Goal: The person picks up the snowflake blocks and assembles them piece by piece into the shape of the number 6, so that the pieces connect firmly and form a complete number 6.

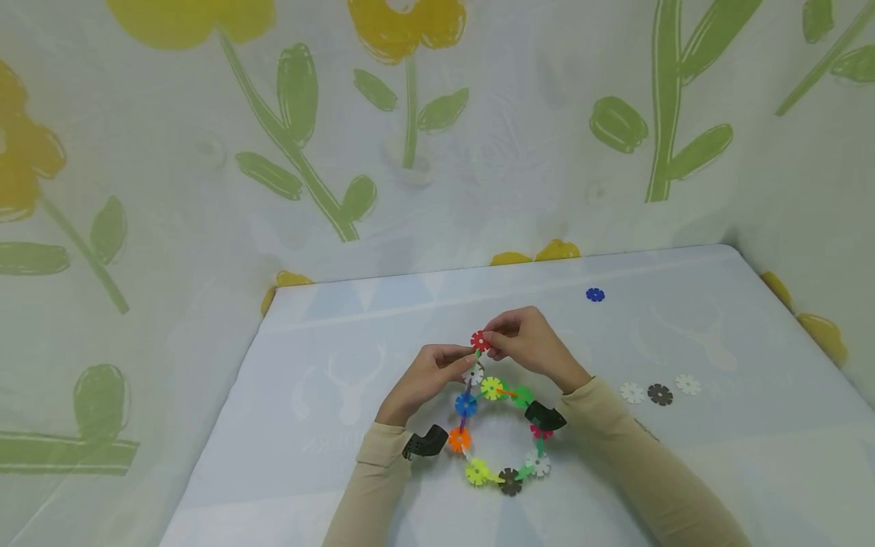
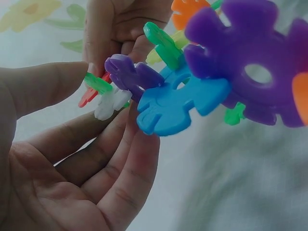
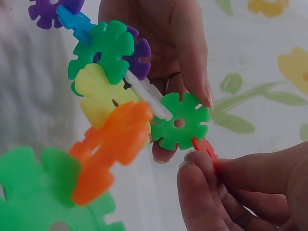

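A ring of linked, notched plastic discs in many colours hangs below both hands in the head view, with a blue disc [image 1: 466,404], an orange disc [image 1: 459,440] and a brown disc [image 1: 510,482] among them. From its top a short chain rises through a white disc [image 1: 473,374] to a green disc [image 3: 180,121]. My left hand [image 1: 429,374] pinches that green disc between thumb and fingers. The red disc [image 1: 480,341] is pinched by my right hand [image 1: 529,339]; its edge meets the green disc's rim in the right wrist view.
On the white table [image 1: 287,425], a dark blue disc [image 1: 595,295] lies toward the back. Two white discs [image 1: 632,393] flank a brown disc [image 1: 660,394] to the right. A flower-patterned curtain [image 1: 478,190] stands behind the table.
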Demonstrator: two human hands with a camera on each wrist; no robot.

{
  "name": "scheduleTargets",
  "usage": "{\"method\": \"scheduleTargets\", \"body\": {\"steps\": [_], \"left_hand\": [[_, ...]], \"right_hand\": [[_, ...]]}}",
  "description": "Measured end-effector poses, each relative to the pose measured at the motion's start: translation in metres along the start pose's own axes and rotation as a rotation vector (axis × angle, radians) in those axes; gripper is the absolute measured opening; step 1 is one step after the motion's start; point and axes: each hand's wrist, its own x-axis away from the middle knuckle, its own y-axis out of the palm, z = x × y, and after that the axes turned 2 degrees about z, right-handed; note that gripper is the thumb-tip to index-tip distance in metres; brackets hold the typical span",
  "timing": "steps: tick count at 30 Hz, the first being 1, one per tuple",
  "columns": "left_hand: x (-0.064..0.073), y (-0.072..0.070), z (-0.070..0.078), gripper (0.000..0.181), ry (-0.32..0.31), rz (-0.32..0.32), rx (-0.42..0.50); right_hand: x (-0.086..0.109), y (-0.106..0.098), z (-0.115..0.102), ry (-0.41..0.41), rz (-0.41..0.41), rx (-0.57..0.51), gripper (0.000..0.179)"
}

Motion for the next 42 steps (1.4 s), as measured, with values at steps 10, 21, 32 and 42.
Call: {"method": "scheduleTargets", "body": {"steps": [10,21,32,42], "left_hand": [[0.0,0.001,-0.001,0.04,-0.006,0.024,-0.004],[0.002,0.004,0.002,0.035,0.022,0.018,0.047],[0.006,-0.005,0.007,0.04,-0.031,-0.055,-0.038],[0.007,-0.011,0.004,0.028,0.042,0.002,-0.095]], "right_hand": [[0.003,0.004,-0.004,-0.003,0.004,0.016,0.015],[0.003,0.006,-0.002,-0.067,-0.032,0.031,0.012],[-0.002,-0.003,0.01,0.064,-0.18,-0.145,0.02],[-0.005,0.005,0.015,0.017,-0.237,-0.099,0.022]]}}
